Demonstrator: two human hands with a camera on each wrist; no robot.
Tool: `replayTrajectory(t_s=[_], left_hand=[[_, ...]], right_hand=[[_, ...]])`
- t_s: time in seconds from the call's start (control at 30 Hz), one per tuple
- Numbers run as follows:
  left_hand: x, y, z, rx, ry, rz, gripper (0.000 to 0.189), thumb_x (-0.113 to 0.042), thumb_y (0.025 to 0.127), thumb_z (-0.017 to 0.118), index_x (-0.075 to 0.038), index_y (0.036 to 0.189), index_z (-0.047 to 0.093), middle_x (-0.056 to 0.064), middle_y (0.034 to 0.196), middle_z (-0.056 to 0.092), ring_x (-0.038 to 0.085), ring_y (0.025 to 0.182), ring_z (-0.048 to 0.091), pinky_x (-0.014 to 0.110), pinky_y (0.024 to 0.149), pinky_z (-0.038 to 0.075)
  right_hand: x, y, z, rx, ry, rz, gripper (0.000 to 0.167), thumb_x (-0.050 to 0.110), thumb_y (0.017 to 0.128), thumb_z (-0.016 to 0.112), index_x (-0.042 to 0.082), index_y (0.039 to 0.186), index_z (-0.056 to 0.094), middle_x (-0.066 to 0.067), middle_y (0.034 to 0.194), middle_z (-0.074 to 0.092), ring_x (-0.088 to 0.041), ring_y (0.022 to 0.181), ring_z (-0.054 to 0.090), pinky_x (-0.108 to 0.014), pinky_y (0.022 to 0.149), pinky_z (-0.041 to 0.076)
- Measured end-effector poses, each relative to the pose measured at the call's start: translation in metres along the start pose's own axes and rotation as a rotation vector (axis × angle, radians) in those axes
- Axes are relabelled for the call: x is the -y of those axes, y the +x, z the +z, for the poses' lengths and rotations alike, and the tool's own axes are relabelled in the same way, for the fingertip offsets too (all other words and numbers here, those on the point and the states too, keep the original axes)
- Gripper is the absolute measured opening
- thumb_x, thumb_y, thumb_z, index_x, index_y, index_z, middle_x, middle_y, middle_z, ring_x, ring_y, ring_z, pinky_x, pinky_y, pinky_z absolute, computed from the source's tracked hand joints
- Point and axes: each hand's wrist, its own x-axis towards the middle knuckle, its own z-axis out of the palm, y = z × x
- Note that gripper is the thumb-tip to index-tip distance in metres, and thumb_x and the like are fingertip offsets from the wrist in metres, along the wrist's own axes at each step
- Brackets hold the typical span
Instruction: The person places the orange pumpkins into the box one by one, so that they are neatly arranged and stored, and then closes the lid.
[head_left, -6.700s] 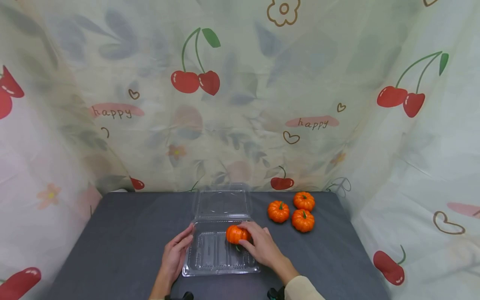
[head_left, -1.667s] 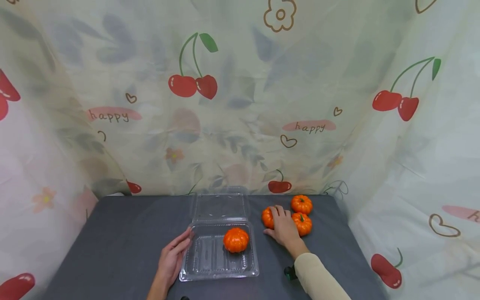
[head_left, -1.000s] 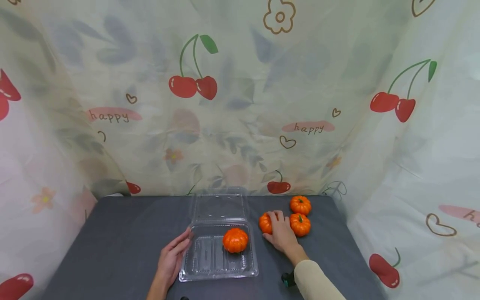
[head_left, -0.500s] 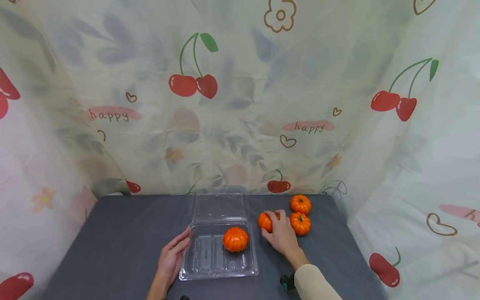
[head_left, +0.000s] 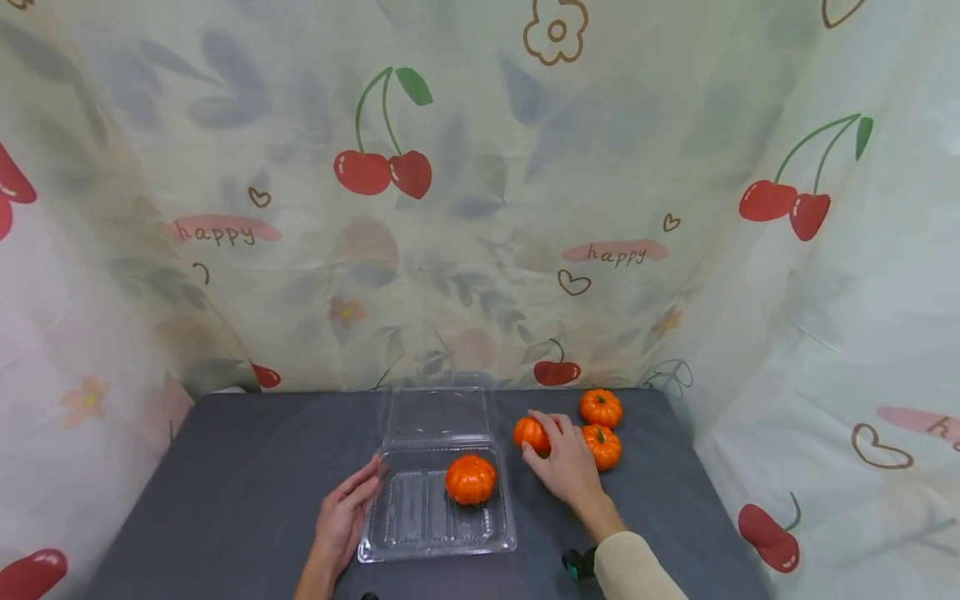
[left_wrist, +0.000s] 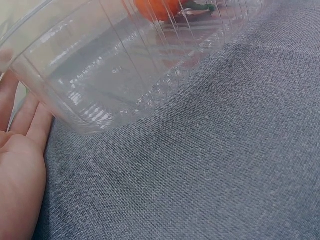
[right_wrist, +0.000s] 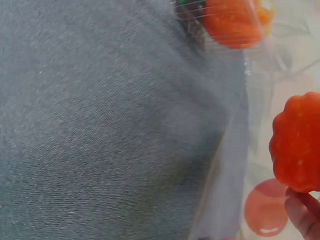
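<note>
While the right hand (head_left: 570, 471) grips one pumpkin (head_left: 529, 435), the boxed pumpkin (head_left: 470, 480) seems stem-sideways.

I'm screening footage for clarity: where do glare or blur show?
Head view: small highlights on the pumpkin in the clear container; left wrist view: white glints along the container's lower edge; right wrist view: the boxed pumpkin looks soft, and the grey cloth darkens in shade.

Left hand (head_left: 343, 518) palm inward with fingers nearly straight, right hand (head_left: 566, 462) palm down with fingers and thumb curled.
</note>
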Motion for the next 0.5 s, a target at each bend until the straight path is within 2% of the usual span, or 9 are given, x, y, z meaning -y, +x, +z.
replayTrajectory(t_s=[0.17, 0.3, 0.5], left_hand=[[0.001, -0.001, 0.000, 0.002, 0.015, 0.017, 0.060, -0.010, 0.093, 0.072, 0.002, 0.147, 0.049, -0.016, 0.120, 0.074, 0.000, 0.115, 0.068, 0.020, 0.101, 0.054], [0.003, -0.001, -0.001, 0.012, 0.013, 0.047, 0.058, -0.008, 0.094, 0.070, 0.005, 0.146, 0.048, -0.015, 0.120, 0.074, 0.002, 0.116, 0.068, 0.020, 0.101, 0.055], [0.003, -0.001, -0.001, 0.008, -0.006, 0.040, 0.056, -0.007, 0.094, 0.070, 0.003, 0.145, 0.049, -0.015, 0.118, 0.075, 0.002, 0.116, 0.068, 0.020, 0.102, 0.054]], right_hand=[[0.008, 0.000, -0.009, -0.023, 0.022, -0.038, 0.054, 0.044, 0.094, 0.069, 0.032, 0.145, 0.055, -0.006, 0.126, 0.062, -0.027, 0.107, 0.061, -0.047, 0.095, 0.057], [0.017, 0.001, -0.018, -0.053, 0.066, -0.105, 0.056, 0.049, 0.097, 0.065, 0.032, 0.148, 0.051, -0.004, 0.123, 0.063, -0.023, 0.105, 0.062, -0.045, 0.093, 0.058], [0.027, 0.001, -0.030, -0.020, 0.149, -0.170, 0.059, 0.052, 0.094, 0.068, 0.030, 0.146, 0.052, 0.000, 0.119, 0.062, -0.013, 0.094, 0.059, -0.034, 0.082, 0.058]])
